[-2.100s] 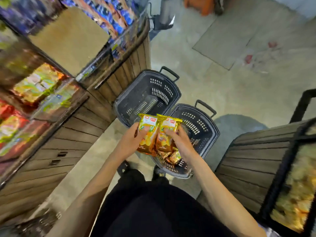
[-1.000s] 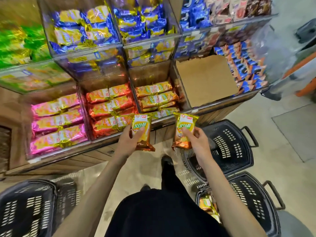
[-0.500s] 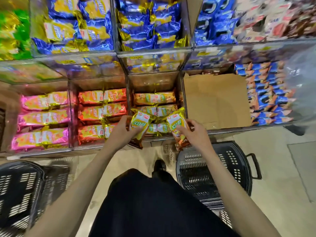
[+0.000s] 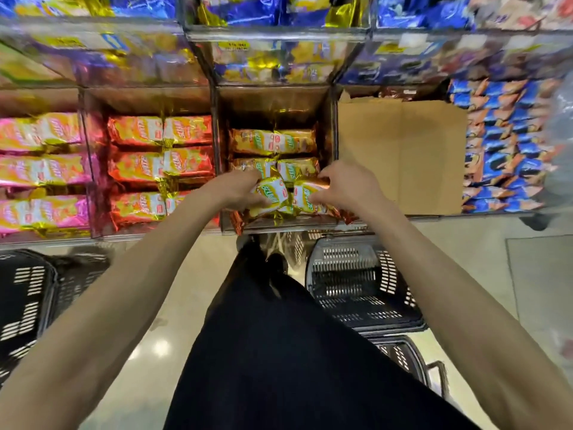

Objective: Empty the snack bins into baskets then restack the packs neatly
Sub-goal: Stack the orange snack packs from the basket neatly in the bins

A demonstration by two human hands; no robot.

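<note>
Grip on left pack (image 4: 270,193) by left hand (image 4: 238,190), on right pack (image 4: 305,197) by right hand (image 4: 344,189), nearly together at snack bin (image 4: 332,135) front.

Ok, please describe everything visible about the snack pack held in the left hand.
The snack pack is a shiny foil pouch, yellow and white with green lettering and gold crimped ends. It lies tilted at the front of its bin, over other packs; the left hand grips its left side.
</note>
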